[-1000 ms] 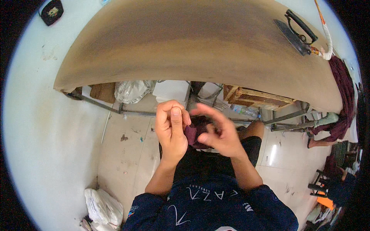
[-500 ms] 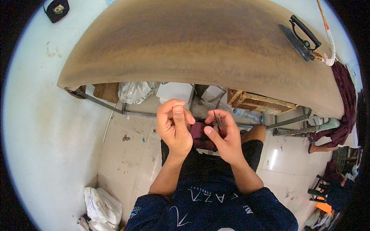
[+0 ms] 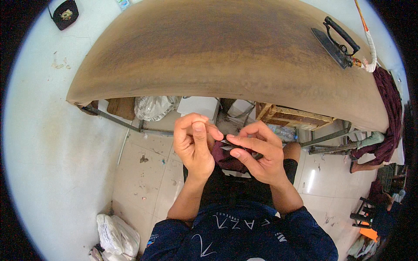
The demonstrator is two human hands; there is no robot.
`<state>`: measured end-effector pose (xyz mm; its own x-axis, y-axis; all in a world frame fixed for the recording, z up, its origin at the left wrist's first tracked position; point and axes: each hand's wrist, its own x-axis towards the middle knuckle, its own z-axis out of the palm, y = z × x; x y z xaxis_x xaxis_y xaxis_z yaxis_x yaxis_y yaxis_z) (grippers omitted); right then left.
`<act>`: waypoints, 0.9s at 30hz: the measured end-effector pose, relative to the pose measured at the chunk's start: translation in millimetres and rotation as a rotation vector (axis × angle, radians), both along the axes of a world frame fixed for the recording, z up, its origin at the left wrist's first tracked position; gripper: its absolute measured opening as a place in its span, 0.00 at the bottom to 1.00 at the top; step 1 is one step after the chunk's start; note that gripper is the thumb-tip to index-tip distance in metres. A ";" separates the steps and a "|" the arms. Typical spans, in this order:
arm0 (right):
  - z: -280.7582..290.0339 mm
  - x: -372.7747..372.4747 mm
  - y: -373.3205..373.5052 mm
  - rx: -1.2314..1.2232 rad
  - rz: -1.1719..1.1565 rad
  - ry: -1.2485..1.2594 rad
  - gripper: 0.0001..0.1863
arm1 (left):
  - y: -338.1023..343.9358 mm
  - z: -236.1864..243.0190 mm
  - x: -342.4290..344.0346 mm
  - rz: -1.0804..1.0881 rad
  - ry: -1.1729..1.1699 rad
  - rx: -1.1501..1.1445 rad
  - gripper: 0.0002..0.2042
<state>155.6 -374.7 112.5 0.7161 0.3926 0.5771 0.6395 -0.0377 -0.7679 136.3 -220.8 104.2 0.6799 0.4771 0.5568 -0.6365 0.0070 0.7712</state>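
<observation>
My left hand [image 3: 194, 148] is closed in a pinch, fingertips and thumb together on something too fine to make out. My right hand [image 3: 261, 154] grips a small dark metal tool [image 3: 227, 147], apparently thread snips, its pointed end angled left close to my left fingertips. Maroon fabric [image 3: 228, 163] lies behind both hands, over the dark shorts of my lap [image 3: 198, 191].
A padded brown board [image 3: 204, 56] spans ahead, an iron [image 3: 328, 43] at its right. Below are a plastic bag [image 3: 154, 108], white boxes [image 3: 196, 108] and a wooden crate [image 3: 296, 117]. Other people [image 3: 363, 165] are at right; white sacks [image 3: 117, 235] lean at lower left.
My right hand was open a second ago, then took hold of the dark tool. It has since turned and moved toward my left fingertips. My left hand keeps its pinch.
</observation>
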 end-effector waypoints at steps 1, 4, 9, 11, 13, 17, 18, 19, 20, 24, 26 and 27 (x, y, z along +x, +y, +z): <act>0.7 -0.4 0.9 0.009 0.005 0.007 0.16 | -0.2 0.4 -0.5 -0.001 0.004 -0.001 0.09; -3.2 -0.9 2.9 0.067 -0.001 0.006 0.16 | 0.0 1.7 -1.5 -0.007 0.014 -0.006 0.09; -3.3 -0.5 2.9 0.049 -0.003 0.011 0.17 | 0.3 1.2 -2.7 -0.012 0.030 -0.007 0.09; -3.6 0.1 2.5 0.052 0.008 0.022 0.17 | -0.8 2.0 -1.2 -0.019 0.026 0.001 0.09; -4.1 -0.1 4.2 0.083 0.016 0.022 0.17 | -0.8 1.6 -1.2 -0.024 0.028 0.012 0.09; -6.5 1.6 6.5 0.096 0.022 -0.025 0.16 | 0.9 0.7 -1.4 -0.034 0.041 0.007 0.09; -5.9 2.0 6.8 0.085 0.017 -0.054 0.16 | 1.2 0.5 -1.6 -0.038 0.046 0.000 0.09; -5.5 2.3 7.1 0.074 0.011 -0.082 0.16 | 1.5 1.0 -2.1 -0.048 0.049 -0.010 0.09; -5.8 2.6 7.9 0.068 -0.004 -0.107 0.15 | 1.6 2.1 -2.8 -0.059 0.052 -0.019 0.09; -10.2 4.3 10.3 0.053 -0.050 -0.194 0.14 | 2.7 2.4 -4.1 -0.072 0.071 -0.031 0.09; -11.2 6.1 10.8 0.050 -0.053 -0.230 0.14 | 3.2 2.0 -3.8 -0.093 0.064 -0.041 0.09; -11.6 6.8 11.0 0.051 -0.049 -0.246 0.14 | 3.4 1.7 -3.6 -0.103 0.060 -0.046 0.09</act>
